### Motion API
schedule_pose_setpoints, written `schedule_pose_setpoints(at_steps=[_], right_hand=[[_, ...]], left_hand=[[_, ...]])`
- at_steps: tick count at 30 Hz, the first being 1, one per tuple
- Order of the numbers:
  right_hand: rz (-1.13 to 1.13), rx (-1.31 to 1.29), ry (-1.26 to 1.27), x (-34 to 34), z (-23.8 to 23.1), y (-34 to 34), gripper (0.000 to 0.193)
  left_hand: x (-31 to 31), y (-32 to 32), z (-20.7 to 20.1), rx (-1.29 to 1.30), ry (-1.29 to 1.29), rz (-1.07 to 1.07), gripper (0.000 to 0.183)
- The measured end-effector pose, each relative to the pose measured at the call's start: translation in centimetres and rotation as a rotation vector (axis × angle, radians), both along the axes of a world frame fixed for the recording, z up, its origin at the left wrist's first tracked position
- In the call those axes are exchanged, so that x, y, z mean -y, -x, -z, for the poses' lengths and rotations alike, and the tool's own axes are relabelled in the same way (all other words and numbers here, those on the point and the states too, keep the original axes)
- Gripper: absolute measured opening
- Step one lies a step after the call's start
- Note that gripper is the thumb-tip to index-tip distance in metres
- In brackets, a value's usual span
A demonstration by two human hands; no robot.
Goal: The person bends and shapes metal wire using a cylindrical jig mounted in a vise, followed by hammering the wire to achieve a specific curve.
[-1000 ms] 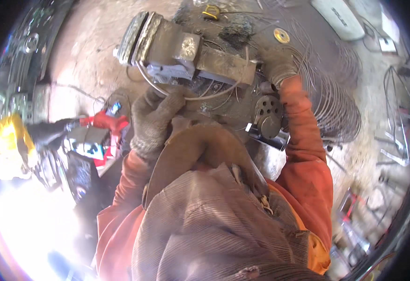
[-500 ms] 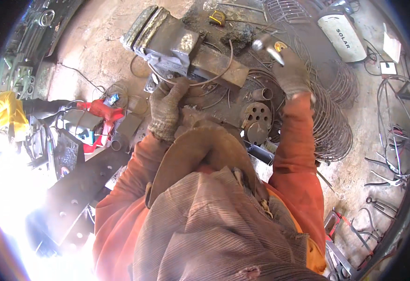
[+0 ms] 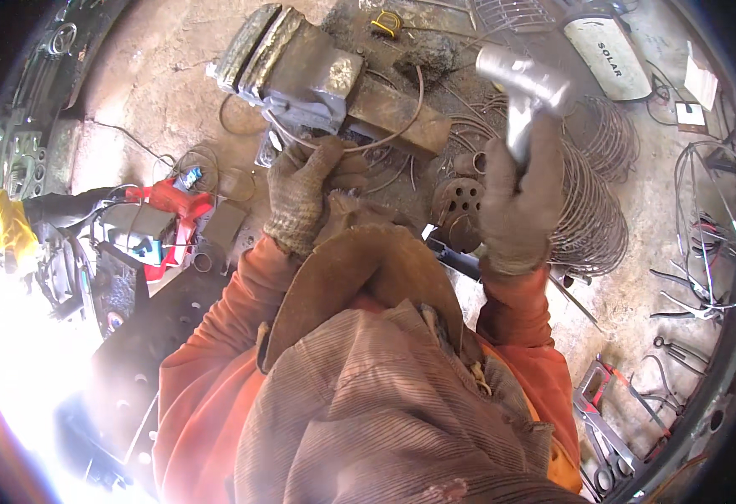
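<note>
My gloved left hand [image 3: 297, 186] is closed round a thin bent metal rod [image 3: 407, 126], just below a heavy bench vise [image 3: 313, 80]. One end of the rod reaches the vise's near side; whether the jaws grip it I cannot tell. The other end curves up to the right, past the vise's rusty square beam [image 3: 410, 118]. To the right, my gloved right hand [image 3: 517, 206] grips a hammer [image 3: 526, 80], raised with its metal head away from me. The hand hides the lower part of the handle, and the hammer is slightly blurred.
Coils of wire rod [image 3: 595, 214] lie right of my right hand. Below the vise beam is a round plate with holes [image 3: 459, 202]. A yellow tape measure [image 3: 386, 24] lies beyond. Pliers [image 3: 683, 311] and a hacksaw [image 3: 591, 386] rest at the right; a red power tool [image 3: 179, 202] is at left.
My right hand has drawn back toward me and the hammer has swung upright, its head now larger in view. My left hand stays on the rod in nearly the same place.
</note>
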State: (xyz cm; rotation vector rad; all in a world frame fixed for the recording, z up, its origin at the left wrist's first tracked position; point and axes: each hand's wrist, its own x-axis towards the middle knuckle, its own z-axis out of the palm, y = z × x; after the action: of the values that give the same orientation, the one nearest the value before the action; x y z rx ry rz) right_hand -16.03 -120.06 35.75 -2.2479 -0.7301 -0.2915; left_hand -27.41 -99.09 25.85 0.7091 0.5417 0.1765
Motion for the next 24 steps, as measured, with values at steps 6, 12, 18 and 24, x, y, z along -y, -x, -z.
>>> schedule_pose_setpoints(at_steps=[6,12,18,24], right_hand=[[-0.125,-0.004,0.184,2.1,1.4,-1.3,0.043],[-0.008,0.131,-0.022,1.3,1.1,0.1,0.047],[-0.025,-0.116,0.039,3.3,6.0,-1.0,0.05],[0.056,-0.433,-0.07,3.9,7.5,-0.9,0.055]], left_hand=[[-0.2,0.4,-0.4,-0.042,-0.041,0.003,0.026],[-0.1,0.7,-1.5,-0.094,-0.054,-0.017,0.023],[-0.9,1.6,-0.6,-0.041,-0.206,-0.087,0.028],[-5.1,4.5,0.1,0.024,0.022,-0.267,0.035]])
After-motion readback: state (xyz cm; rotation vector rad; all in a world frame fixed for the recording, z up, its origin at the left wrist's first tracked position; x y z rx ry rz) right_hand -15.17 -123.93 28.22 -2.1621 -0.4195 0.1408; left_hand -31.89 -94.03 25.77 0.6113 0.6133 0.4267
